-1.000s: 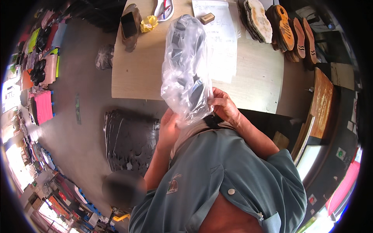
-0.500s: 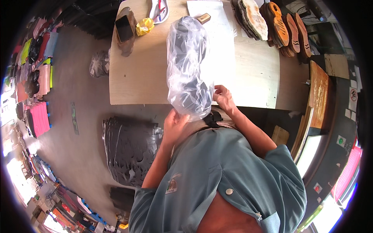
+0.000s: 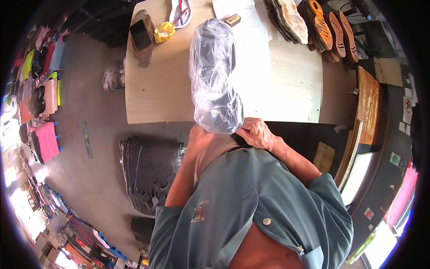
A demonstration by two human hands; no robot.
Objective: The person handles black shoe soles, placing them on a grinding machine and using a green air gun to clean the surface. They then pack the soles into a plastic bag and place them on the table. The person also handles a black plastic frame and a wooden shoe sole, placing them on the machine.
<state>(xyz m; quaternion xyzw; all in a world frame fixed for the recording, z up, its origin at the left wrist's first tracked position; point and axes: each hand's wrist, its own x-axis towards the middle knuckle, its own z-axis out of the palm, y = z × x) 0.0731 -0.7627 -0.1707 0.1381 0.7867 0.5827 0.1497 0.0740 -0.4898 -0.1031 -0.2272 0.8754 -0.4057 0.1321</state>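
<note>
A clear plastic bag [image 3: 209, 96] wraps a dark stack shaped like shoe soles. It lies lengthwise on the pale wooden table [image 3: 154, 96], its near end hanging past the front edge. My left hand [image 3: 200, 136] is closed on the near left corner of the bag, its fingertips partly hidden under the plastic. At the near right corner, my right hand [image 3: 257, 133] has its fingers curled together, gripping the bag's edge close to my waist.
A phone [image 3: 141, 35], a crumpled yellow wrapper [image 3: 164, 32] and a white tray with pens [image 3: 182, 18] lie at the far left. A small wooden block [image 3: 233, 20] sits beyond the bag. Stacked soles [image 3: 319, 27] stand far right. Dark sheets [image 3: 152, 175] lie below left.
My right hand has come down and nearer from the bag's right side to its near corner. My left hand has shifted slightly under the near end. The bag has moved slightly left.
</note>
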